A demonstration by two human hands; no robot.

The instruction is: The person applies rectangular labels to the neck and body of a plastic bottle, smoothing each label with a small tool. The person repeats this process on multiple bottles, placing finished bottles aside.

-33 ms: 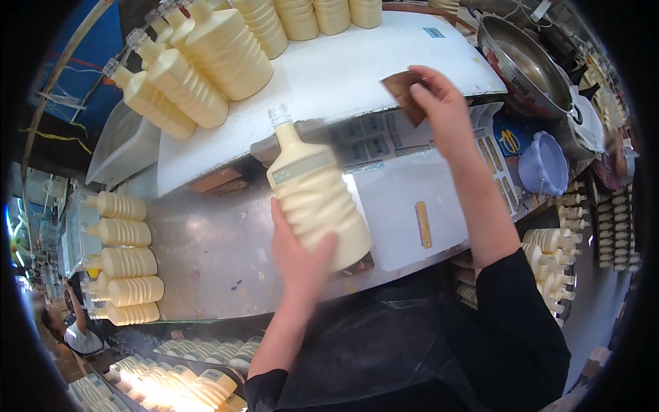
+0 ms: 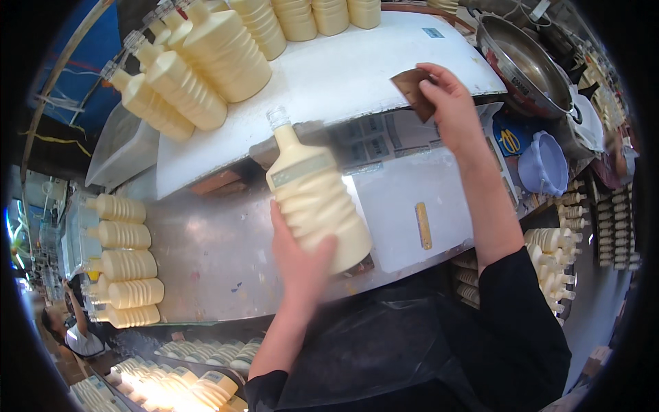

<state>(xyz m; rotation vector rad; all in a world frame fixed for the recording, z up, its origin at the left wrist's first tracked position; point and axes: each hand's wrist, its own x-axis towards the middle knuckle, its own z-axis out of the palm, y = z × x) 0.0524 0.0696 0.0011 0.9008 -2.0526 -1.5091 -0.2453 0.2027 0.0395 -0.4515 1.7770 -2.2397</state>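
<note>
A cream ribbed bottle (image 2: 322,213) with a clear threaded neck leans over the metal worktop, its neck pointing to the far left. My left hand (image 2: 298,264) grips its lower body, thumb on the near face and fingers along the left side. A grey-green strip (image 2: 301,170) crosses the bottle's shoulder. Up and to the right of the bottle, my right hand (image 2: 449,99) pinches a thin brown flat piece, like a scraper blade (image 2: 415,93), between thumb and fingers. That piece is apart from the bottle. Whether the bottle's base touches the worktop is hard to see.
Cream bottles (image 2: 226,55) stand on the raised white board (image 2: 329,69). Several more (image 2: 123,264) lie along the worktop's left edge. A gold strip (image 2: 423,226) lies on a pale sheet (image 2: 391,206). At right are a lavender bucket (image 2: 542,165), yellow-handled scissors (image 2: 509,141) and a large pan (image 2: 525,65).
My right hand has shifted slightly to the right with the brown piece. My left hand and the bottle stay almost where they were.
</note>
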